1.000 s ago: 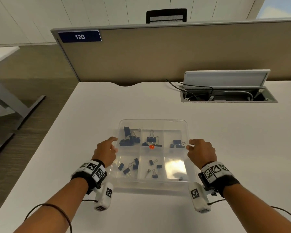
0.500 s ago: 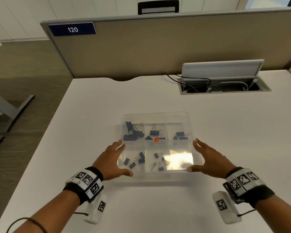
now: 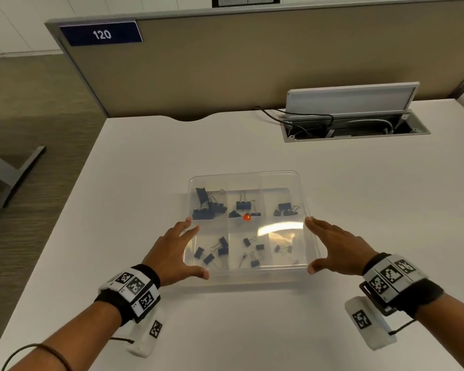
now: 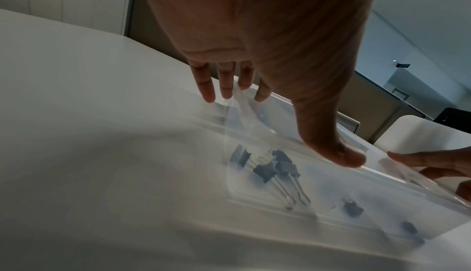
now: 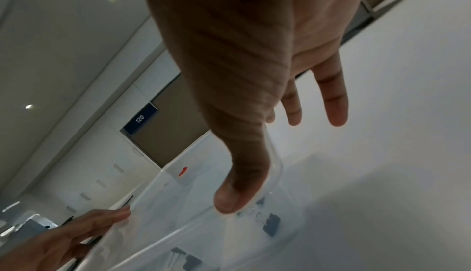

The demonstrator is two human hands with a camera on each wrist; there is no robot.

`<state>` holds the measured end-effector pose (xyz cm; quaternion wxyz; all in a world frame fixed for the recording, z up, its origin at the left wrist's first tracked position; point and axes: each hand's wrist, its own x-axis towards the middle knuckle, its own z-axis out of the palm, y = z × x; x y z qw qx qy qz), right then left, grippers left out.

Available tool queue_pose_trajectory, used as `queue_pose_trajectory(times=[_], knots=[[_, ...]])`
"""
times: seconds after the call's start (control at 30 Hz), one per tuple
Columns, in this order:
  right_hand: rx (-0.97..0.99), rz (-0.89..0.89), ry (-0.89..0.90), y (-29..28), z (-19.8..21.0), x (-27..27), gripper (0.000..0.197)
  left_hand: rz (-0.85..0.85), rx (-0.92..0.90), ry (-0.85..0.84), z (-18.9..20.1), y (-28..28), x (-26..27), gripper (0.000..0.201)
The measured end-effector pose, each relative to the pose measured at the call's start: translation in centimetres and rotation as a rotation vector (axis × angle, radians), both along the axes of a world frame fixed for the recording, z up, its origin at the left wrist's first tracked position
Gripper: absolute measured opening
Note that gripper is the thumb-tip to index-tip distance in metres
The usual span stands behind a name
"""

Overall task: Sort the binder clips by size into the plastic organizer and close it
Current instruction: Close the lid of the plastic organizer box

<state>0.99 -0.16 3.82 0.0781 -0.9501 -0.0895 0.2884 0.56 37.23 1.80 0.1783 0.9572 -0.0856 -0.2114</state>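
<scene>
A clear plastic organizer sits mid-table with a transparent lid lying over its six compartments. Dark binder clips fill them: large ones at far left, medium ones in the far middle, small ones in the near row. An orange dot shows near the centre. My left hand lies along the left side and my right hand along the right side, fingers straight, thumbs at the near corners. In the wrist views, the left thumb and right thumb press on the lid's edge.
The white table ends close on the left, with floor beyond. At the back right, an open cable hatch with wires sits below a beige partition labelled 120.
Both hands slid back from the middle of the organizer's sides toward its near corners. Their curled fingers straightened and spread along the edges. The organizer stayed put.
</scene>
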Motion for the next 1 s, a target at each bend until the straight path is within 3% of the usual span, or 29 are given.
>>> queue_pose_trajectory(times=[0.3, 0.53, 0.83, 1.0], knots=[[0.092, -0.044, -0.047, 1.4, 1.1, 5.8, 0.122, -0.087, 0.206, 0.004, 2.2, 0.2, 5.9, 0.140], [0.000, 0.029, -0.087, 3.7, 0.4, 10.8, 0.126, -0.191, 0.346, 0.098, 2.3, -1.3, 11.5, 0.152], [-0.068, 0.089, -0.080, 3.9, 0.4, 12.7, 0.140, -0.223, 0.336, 0.081, 1.4, -1.1, 11.6, 0.150], [-0.141, 0.118, -0.089, 4.0, 0.6, 13.4, 0.138, -0.229, 0.324, 0.079, 1.3, -0.9, 11.7, 0.149]])
